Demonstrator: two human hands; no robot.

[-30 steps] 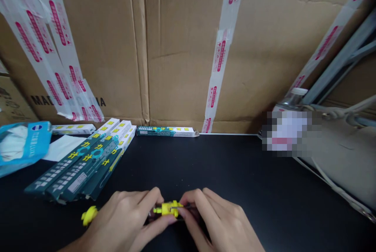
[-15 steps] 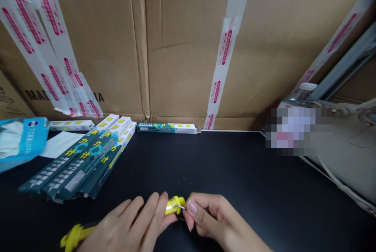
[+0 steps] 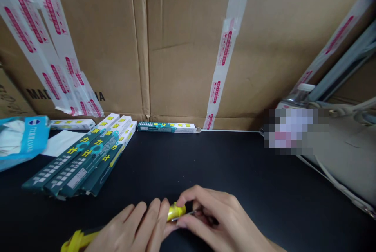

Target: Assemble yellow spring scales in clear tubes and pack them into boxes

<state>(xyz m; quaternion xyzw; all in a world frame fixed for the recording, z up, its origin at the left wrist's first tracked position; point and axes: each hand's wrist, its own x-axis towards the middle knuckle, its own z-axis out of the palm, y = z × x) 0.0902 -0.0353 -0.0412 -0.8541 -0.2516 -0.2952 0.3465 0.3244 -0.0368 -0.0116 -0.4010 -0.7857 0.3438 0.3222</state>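
My left hand (image 3: 133, 224) is wrapped over the middle of a yellow tubular spring scale (image 3: 176, 211), hiding most of its body. The scale's other yellow end (image 3: 75, 241) sticks out at the lower left, past my wrist. My right hand (image 3: 217, 218) is closed at the scale's right end. Its index finger bends over the yellow cap, and its thumb lies below, by a thin metal rod (image 3: 192, 213) that looks like the scale's hook. The rod's far tip is hidden among the fingers.
Several dark green and white spring-scale boxes (image 3: 85, 154) lie fanned at the left. Another box (image 3: 167, 127) rests against the large cardboard carton (image 3: 182, 48). A blue tissue pack (image 3: 35, 138) is at far left; a bottle (image 3: 304, 91) and beige bag (image 3: 346, 150) are at right.
My right hand has shifted from pinching the metal piece at its fingertips to curling its index finger over the yellow cap. The rod now points up and right. My left hand keeps its hold.
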